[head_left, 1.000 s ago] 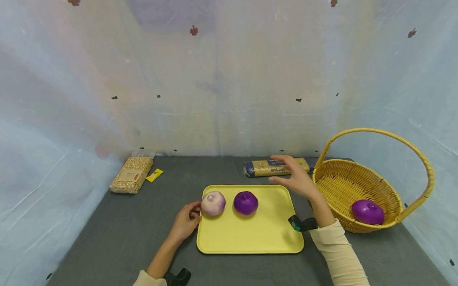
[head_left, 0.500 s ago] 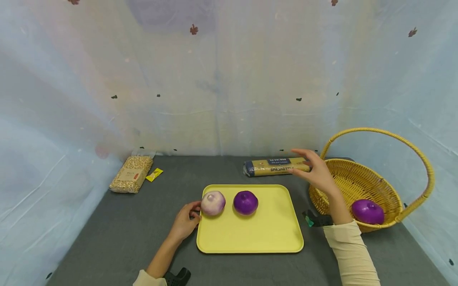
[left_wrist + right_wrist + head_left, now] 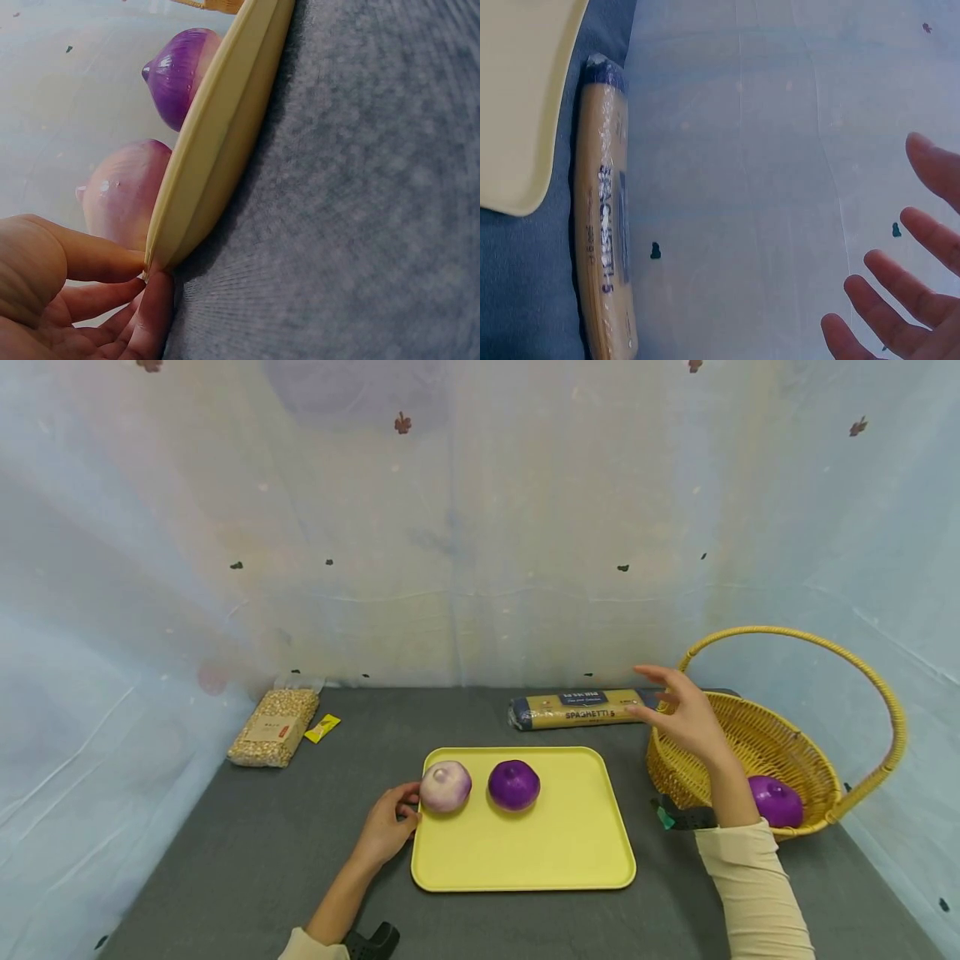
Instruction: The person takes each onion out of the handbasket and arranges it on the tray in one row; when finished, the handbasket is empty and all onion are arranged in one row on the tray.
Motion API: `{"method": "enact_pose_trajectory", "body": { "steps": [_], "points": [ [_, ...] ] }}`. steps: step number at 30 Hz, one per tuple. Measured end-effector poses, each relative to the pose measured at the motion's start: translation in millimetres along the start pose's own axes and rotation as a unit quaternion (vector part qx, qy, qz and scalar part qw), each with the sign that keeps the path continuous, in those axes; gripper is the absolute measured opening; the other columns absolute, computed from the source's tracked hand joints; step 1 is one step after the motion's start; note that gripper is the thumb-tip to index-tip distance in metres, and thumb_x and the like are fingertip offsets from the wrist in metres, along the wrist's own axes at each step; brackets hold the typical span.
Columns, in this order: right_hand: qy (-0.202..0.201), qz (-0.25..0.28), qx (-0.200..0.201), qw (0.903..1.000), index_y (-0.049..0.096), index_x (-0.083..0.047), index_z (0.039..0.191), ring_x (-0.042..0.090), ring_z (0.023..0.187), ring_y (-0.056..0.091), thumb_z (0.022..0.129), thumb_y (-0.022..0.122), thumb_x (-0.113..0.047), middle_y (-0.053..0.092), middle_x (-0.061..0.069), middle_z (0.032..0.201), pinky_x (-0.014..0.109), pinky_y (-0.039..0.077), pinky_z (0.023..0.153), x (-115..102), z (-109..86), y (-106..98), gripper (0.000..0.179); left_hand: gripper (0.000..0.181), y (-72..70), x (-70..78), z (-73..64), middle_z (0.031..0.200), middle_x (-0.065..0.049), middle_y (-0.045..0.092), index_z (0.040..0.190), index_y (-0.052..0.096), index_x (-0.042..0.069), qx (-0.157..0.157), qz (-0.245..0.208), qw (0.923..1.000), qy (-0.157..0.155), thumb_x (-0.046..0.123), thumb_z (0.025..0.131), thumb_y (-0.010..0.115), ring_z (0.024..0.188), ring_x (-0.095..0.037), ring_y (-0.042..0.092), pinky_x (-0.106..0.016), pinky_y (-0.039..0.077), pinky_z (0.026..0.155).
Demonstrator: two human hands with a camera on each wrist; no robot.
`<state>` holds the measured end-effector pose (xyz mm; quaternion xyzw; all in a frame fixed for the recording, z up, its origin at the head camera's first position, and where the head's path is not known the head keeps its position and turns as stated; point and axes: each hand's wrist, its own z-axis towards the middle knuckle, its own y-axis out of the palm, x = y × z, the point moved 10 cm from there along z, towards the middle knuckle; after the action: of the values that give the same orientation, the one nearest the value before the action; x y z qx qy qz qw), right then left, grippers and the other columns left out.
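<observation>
Here, the left hand point(image 3: 387, 827) pinches the yellow rectangular tray point(image 3: 525, 862), beside the pale round onion point(image 3: 446, 787). The right hand point(image 3: 692, 718), spread and empty, hangs near the golden wicker basket point(image 3: 804, 758); probably a reaching step, next needing a grip on the purple round onion point(image 3: 780, 803) inside.

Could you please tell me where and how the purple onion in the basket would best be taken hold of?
I'd grip the onion around its rounded middle, probably from above on the tray side, with the right hand. The basket wall surrounds it low down, but the top is open; the handle rises just to its right, so the left approach looks freer.
</observation>
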<state>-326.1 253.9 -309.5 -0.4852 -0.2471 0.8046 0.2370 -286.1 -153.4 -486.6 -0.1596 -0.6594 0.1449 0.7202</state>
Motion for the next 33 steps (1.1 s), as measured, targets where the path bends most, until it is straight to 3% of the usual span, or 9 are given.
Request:
{"method": "enact_pose_trajectory", "body": {
  "steps": [9, 13, 16, 18, 23, 29, 33],
  "points": [
    [0.037, -0.007, 0.012, 0.9992, 0.045, -0.009, 0.136, 0.038, 0.122, 0.04, 0.085, 0.068, -0.021, 0.043, 0.017, 0.135, 0.056, 0.038, 0.094, 22.5, -6.6, -19.0, 0.058, 0.042, -0.5, -0.2, 0.6, 0.101, -0.015, 0.055, 0.12, 0.057, -0.003, 0.002, 0.007, 1.0, 0.001, -0.008, 0.079, 0.061, 0.077, -0.017, 0.052, -0.024, 0.051, 0.052],
    [0.044, -0.02, 0.017, 0.9987, 0.043, -0.011, 0.138, 0.029, 0.114, 0.049, 0.086, 0.067, -0.023, 0.044, 0.015, 0.134, 0.032, 0.048, 0.087, 28.6, -8.9, -25.9, 0.059, 0.042, -1.2, -0.1, 0.9, 0.101, -0.014, 0.055, 0.12, 0.057, -0.002, 0.003, 0.012, 0.9999, 0.002, -0.008, 0.079, 0.061, 0.078, -0.018, 0.051, -0.023, 0.05, 0.051],
    [0.05, -0.021, 0.023, 0.9983, 0.043, -0.013, 0.139, 0.012, 0.106, 0.051, 0.086, 0.067, -0.024, 0.045, 0.012, 0.133, 0.013, 0.046, 0.077, 32.4, -10.3, -30.1, 0.059, 0.042, -0.8, 0.4, 0.4, 0.101, -0.014, 0.055, 0.12, 0.057, -0.002, 0.001, 0.012, 0.9999, 0.003, -0.008, 0.079, 0.061, 0.077, -0.017, 0.051, -0.024, 0.05, 0.051],
    [0.054, -0.015, 0.028, 0.998, 0.044, -0.013, 0.138, 0.006, 0.107, 0.048, 0.086, 0.067, -0.023, 0.045, 0.012, 0.133, 0.009, 0.042, 0.077, 34.9, -10.9, -32.8, 0.058, 0.042, 0.0, 0.1, 0.3, 0.102, -0.014, 0.055, 0.121, 0.057, -0.002, -0.001, 0.012, 0.9999, 0.001, -0.007, 0.079, 0.061, 0.077, -0.017, 0.051, -0.024, 0.05, 0.051],
    [0.063, -0.011, 0.04, 0.9972, 0.044, -0.011, 0.137, 0.018, 0.114, 0.045, 0.087, 0.066, -0.022, 0.044, 0.015, 0.134, 0.007, 0.04, 0.078, 41.3, -13.0, -40.1, 0.056, 0.042, 0.6, -1.6, 0.5, 0.102, -0.014, 0.056, 0.12, 0.057, -0.002, 0.0, 0.009, 1.0, -0.001, -0.008, 0.079, 0.061, 0.078, -0.017, 0.052, -0.024, 0.05, 0.051],
    [0.062, -0.013, 0.06, 0.9962, 0.046, -0.01, 0.136, -0.003, 0.109, 0.041, 0.087, 0.066, -0.022, 0.046, 0.012, 0.132, 0.014, 0.042, 0.083, 46.5, -14.3, -48.6, 0.054, 0.042, 1.2, -2.5, 0.0, 0.102, -0.015, 0.055, 0.121, 0.056, -0.003, -0.002, 0.002, 1.0, -0.004, -0.009, 0.079, 0.061, 0.078, -0.018, 0.052, -0.024, 0.05, 0.051],
    [0.077, -0.017, 0.066, 0.9947, 0.045, -0.011, 0.137, 0.004, 0.111, 0.043, 0.087, 0.066, -0.024, 0.045, 0.012, 0.133, 0.027, 0.043, 0.09, 53.0, -14.7, -53.7, 0.056, 0.042, 1.6, -1.8, -0.4, 0.103, -0.015, 0.055, 0.121, 0.056, -0.002, -0.005, 0.003, 1.0, -0.003, -0.008, 0.08, 0.06, 0.078, -0.018, 0.053, -0.025, 0.05, 0.051]
  ]
}}
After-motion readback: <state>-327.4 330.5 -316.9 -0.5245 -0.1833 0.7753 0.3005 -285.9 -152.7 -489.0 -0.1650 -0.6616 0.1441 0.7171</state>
